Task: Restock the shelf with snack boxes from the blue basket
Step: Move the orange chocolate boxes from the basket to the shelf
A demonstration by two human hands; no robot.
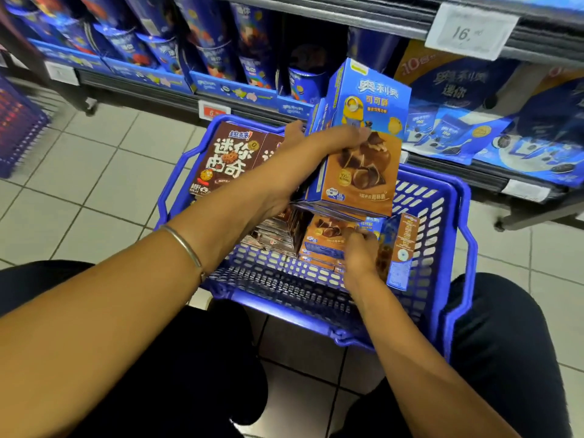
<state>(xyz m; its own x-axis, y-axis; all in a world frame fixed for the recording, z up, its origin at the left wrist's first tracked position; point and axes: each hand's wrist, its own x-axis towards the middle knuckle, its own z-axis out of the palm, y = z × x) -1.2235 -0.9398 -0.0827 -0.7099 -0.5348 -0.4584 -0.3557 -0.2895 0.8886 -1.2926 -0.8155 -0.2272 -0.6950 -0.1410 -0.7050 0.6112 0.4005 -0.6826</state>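
Black-trousered knees [505, 327] flank the blue basket [284, 279]. Above it, the left hand [297, 159] clasps stacked snack boxes [363, 172]. The right hand [360, 257] curls its fingers [363, 237] around another box [328, 235] inside the basket. This looks like gathering; next, a lift toward the shelf [448, 170].

We see a blue basket [284, 312] of smooth, faintly glossy moulded plastic with slotted walls. The snack boxes [363, 172] are printed card with a soft sheen, and so is the brown box [224, 156] at the basket's far left corner. A thin polished metal bangle [186, 245] circles the left wrist. The floor tiles [94, 172] are pale and glazed. The price tag [471, 31] looks like matt paper, the shelf pouches [458, 99] like shiny film, and the trousers [505, 343] like dark matt cloth.
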